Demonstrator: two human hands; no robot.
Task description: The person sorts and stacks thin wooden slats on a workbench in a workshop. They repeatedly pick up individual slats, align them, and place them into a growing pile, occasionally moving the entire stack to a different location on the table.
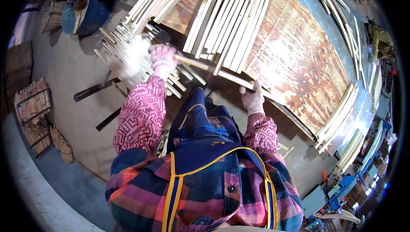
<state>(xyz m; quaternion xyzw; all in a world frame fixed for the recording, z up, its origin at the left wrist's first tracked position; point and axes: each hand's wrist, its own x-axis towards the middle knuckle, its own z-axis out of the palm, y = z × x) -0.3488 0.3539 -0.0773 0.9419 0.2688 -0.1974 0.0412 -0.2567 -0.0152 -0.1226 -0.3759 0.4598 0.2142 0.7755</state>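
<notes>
Both my hands wear pale pinkish gloves. My left hand (163, 60) is closed around one end of a long wooden strip (197, 63), beside a pile of similar strips. The strip slants across in front of me, down to the right along the near edge of the plywood table (299, 69). Farther along it, my right hand (253, 98) is closed on the strip, thumb on one side and fingers over it. Just beyond the held strip, a row of loose wooden strips (232, 22) lies on the plywood. The left hand's fingertips are partly blurred.
A stack of pale strips (132, 54) rests on dark bars at left. Another bundle (337, 116) lies at the table's right end. A blue bin (87, 14) stands far left, bundled wood (34, 99) below it. Blue-grey machinery (329, 195) is at lower right; a person (380, 39) is far right.
</notes>
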